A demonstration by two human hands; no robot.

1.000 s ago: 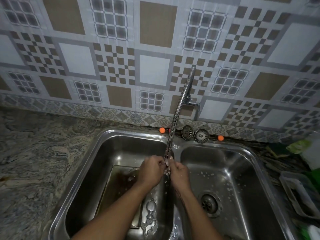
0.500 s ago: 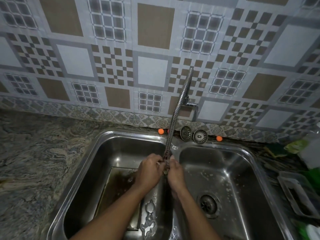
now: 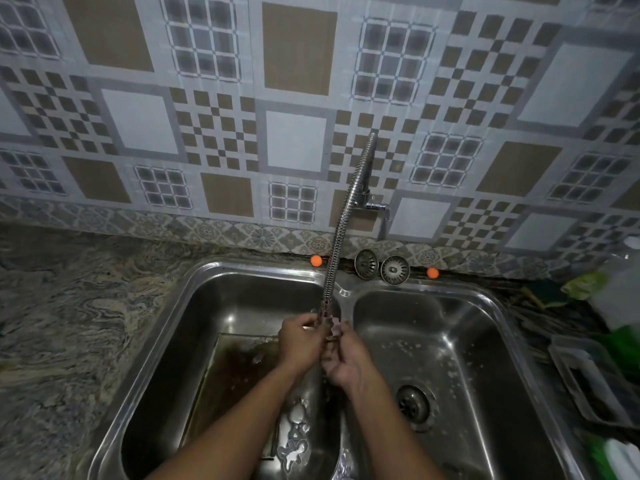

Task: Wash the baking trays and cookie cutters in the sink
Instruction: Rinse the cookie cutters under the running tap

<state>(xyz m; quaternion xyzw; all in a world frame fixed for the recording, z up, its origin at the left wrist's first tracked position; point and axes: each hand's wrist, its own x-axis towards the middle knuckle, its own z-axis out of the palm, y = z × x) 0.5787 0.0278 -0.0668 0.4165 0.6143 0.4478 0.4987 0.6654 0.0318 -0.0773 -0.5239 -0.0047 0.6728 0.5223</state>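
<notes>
Both hands meet over the divider of a steel double sink (image 3: 498,306), right under the end of the flexible tap hose (image 3: 341,237). My left hand (image 3: 299,339) and my right hand (image 3: 346,360) hold a small pale metal cookie cutter (image 3: 333,330) between their curled fingers; most of it is hidden by them. A dark, stained baking tray (image 3: 235,368) lies flat in the left basin. Shaped metal cookie cutters (image 3: 293,441) lie on the tray's near right end, below my left forearm.
Two strainer plugs (image 3: 381,266) and small orange balls (image 3: 316,260) sit on the ledge behind the sink. The right basin holds its drain (image 3: 414,403) and foam specks. A clear plastic box (image 3: 588,379) and green items stand on the right; marbled counter (image 3: 69,323) lies left.
My hands stay under the tap while the fingers shift around the small cutter; my right hand has slid slightly lower and nearer. The view has tilted a little.
</notes>
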